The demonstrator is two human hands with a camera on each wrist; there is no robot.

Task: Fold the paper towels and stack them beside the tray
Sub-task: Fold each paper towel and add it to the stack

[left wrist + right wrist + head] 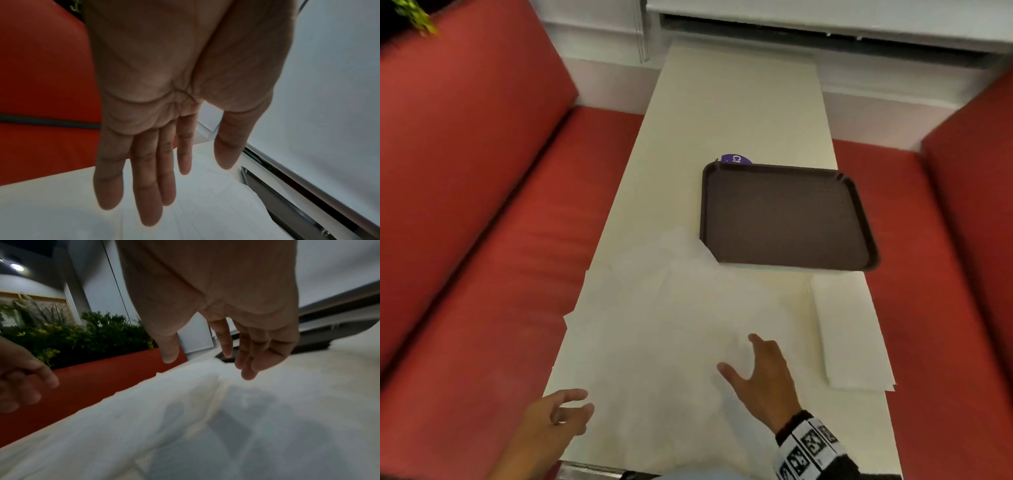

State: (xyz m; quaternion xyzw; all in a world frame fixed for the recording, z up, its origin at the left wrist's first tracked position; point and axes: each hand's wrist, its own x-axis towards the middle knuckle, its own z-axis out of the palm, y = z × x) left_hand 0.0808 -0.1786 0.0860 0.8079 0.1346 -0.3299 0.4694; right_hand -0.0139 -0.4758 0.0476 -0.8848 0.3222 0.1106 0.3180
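Observation:
Loose white paper towels lie spread and overlapping on the near half of the white table. A dark brown tray sits beyond them, toward the right. A folded towel stack lies near the right table edge, in front of the tray. My right hand hovers over the loose towels with fingers spread and nothing held. My left hand is at the near left table edge, fingers straight, holding nothing.
Red bench seats flank the table on both sides. A purple round item peeks from behind the tray's far edge. Green plants stand behind the left bench back. A white wall and sill close the far end.

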